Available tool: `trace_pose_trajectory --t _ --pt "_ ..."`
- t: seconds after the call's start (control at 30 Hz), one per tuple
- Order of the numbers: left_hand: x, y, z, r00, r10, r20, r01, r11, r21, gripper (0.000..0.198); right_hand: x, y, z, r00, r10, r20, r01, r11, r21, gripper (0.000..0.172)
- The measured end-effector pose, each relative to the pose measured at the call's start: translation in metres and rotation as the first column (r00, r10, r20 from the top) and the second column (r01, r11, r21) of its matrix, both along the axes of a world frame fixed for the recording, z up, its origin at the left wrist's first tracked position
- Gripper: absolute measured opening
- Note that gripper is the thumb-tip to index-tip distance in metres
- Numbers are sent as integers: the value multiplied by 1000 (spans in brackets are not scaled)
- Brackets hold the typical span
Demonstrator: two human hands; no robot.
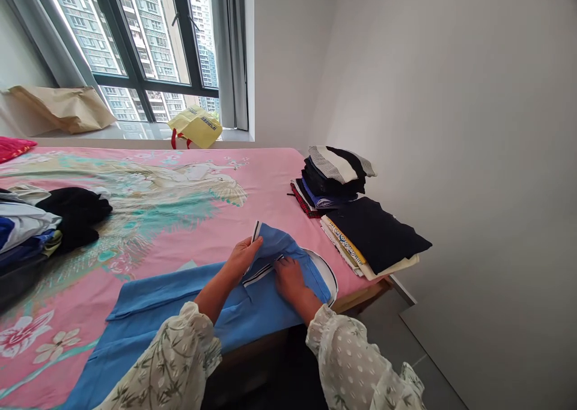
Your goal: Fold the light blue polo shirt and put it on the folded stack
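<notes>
A light blue garment with black-and-white striped trim lies along the near edge of the bed. My left hand pinches a trimmed edge of it and holds that part lifted off the rest. Just to the right, my right hand is closed with curled fingers on the blue cloth, beside another strip of the trim. Its fingertips are partly hidden by the fabric. A white curved edge of the garment shows beyond the right hand. Which kind of garment it is, I cannot tell.
The bed has a pink patterned sheet. Folded clothes stand in a tall stack and a lower stack at the right corner. A loose clothes heap lies left. A yellow bag and brown paper bag rest on the windowsill.
</notes>
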State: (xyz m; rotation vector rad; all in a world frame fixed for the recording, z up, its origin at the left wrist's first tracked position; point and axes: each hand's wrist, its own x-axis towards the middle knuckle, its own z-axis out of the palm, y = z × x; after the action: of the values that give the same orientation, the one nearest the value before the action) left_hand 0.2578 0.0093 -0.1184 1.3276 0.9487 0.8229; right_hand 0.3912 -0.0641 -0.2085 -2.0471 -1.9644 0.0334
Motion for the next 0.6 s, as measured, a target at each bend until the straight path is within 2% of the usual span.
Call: trace_pose_trajectory --t 0.07,0.17,0.23,0.3,0.37,0.43,0.47,0.5,0.53,0.6 --pt "-1 1 -2 1000 -21 -7 21 1000 10 50 -4 -7 -3 1000 9 -15 -9 1000 28 37" --pt "0 2 -4 998 -25 -52 27 999 43 52 -13 -20 -7 998 29 -47 -31 999 -29 50" --pt "1 0 -5 991 -32 -133 47 993 112 52 -20 -28 -11 996 31 -80 -37 996 -78 60" --pt "1 -7 -10 965 -85 -249 142 965 220 53 -24 -34 -14 995 0 -98 -8 996 -87 66" --pt "-3 -18 -20 883 -225 -412 371 872 320 53 -23 -41 -17 995 -37 -98 28 995 -91 64" --pt "-11 -32 -37 721 -325 -612 614 709 347 51 -19 -48 -18 996 -33 -87 23 993 -112 57" --pt "-16 -38 -48 641 -312 -701 688 639 345 51 -15 -51 -19 997 -19 -80 9 992 -125 54" --pt "-22 -44 -58 584 -257 -770 722 598 348 53 -11 -55 -19 997 -12 -73 1 990 -138 52" --pt "-29 -48 -68 555 -174 -814 722 587 366 54 -6 -59 -19 998 -15 -66 5 989 -151 51" --pt "-41 -53 -84 541 -8 -841 678 597 430 54 6 -64 -19 996 -80 -46 71 981 -180 55"
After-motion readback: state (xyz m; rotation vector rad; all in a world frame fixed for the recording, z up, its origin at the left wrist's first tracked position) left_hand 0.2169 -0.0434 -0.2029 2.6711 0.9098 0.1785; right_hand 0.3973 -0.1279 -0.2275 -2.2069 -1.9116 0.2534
